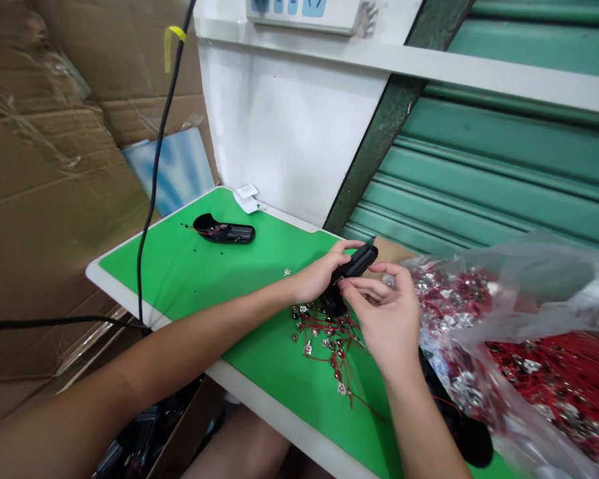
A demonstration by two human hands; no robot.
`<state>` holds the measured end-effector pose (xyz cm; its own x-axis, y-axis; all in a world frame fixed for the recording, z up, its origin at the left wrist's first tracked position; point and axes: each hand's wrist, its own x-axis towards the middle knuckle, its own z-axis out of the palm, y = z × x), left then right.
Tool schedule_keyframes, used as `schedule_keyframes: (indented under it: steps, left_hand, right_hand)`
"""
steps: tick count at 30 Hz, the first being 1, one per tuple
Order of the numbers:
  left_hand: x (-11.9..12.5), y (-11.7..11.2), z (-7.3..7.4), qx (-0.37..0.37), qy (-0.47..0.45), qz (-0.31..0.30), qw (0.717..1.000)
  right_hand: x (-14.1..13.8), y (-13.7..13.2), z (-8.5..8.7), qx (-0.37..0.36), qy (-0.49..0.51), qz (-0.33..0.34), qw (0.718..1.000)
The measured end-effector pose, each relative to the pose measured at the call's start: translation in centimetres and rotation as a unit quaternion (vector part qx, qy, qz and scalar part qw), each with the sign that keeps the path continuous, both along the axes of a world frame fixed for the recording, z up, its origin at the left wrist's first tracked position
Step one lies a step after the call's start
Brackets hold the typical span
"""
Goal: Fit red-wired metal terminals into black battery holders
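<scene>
Black plastic housing (pixel 362 261) sits just right of the frame's centre, tilted, with its upper end leaning toward the upper right, held above the green surface (pixel 264 346). My left arm reaches in from the lower left corner in a long slant, nearly straight at the wrist, and my left hand (pixel 320 273) is clamped on the housing from its left side, fingers wrapped over the far edge.

My right forearm rises from the bottom edge, right of centre, leaning left as it climbs. The right hand (pixel 392 313) is bent in toward the housing, its back toward the right of the frame, thumb and index finger brought close together against the housing's near side, the other fingers curled. Whether they pinch a small part I cannot tell, since the fingertips hide it.

Just below both hands, toward the lower centre, lies a loose tangle of red wires (pixel 333 352) with small metal pieces. Another black shell (pixel 229 233) lies left of centre, well apart from my hands. At the lower right, a clear plastic bag (pixel 534 266) bulges with more red wires, near my right forearm.
</scene>
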<state>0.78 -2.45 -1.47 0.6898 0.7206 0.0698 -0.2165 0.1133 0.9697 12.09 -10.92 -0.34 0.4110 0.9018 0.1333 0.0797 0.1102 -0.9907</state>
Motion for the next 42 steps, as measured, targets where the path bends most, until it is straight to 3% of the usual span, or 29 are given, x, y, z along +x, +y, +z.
schedule_keyframes:
  steps: [8,13,17,21,26,33,36,42]
  left_hand:
    - [0.2,-0.1,0.1,-0.001,0.002,0.013,1.0]
    - [0.5,0.0,0.0,-0.104,-0.038,-0.01,0.994]
    - [0.2,0.1,0.1,-0.174,-0.07,-0.058,0.981]
    - [-0.4,0.5,0.6,-0.198,-0.062,-0.082,0.975]
    - [-1.1,1.0,0.9,-0.18,-0.055,-0.076,0.979]
    - [-1.0,0.4,1.6,-0.151,-0.037,-0.046,0.987]
    - [-0.8,0.3,1.7,-0.152,-0.016,-0.039,0.987]
    - [-1.0,0.2,1.5,-0.162,-0.006,-0.027,0.986]
  right_hand:
    - [0.3,-0.4,-0.7,0.026,-0.206,-0.082,0.975]
    - [1.1,0.2,-1.2,0.036,-0.258,-0.135,0.956]
    - [1.5,0.8,-1.3,0.024,-0.209,-0.13,0.969]
    - [2.1,1.0,-0.8,0.039,-0.045,-0.063,0.996]
    - [2.9,1.1,0.1,-0.006,0.096,-0.108,0.99]
    - [2.4,1.0,0.3,-0.073,0.074,-0.067,0.992]
    - [2.3,0.9,0.0,-0.048,0.037,-0.08,0.995]
    - [2.1,0.4,-1.1,0.049,-0.139,-0.134,0.98]
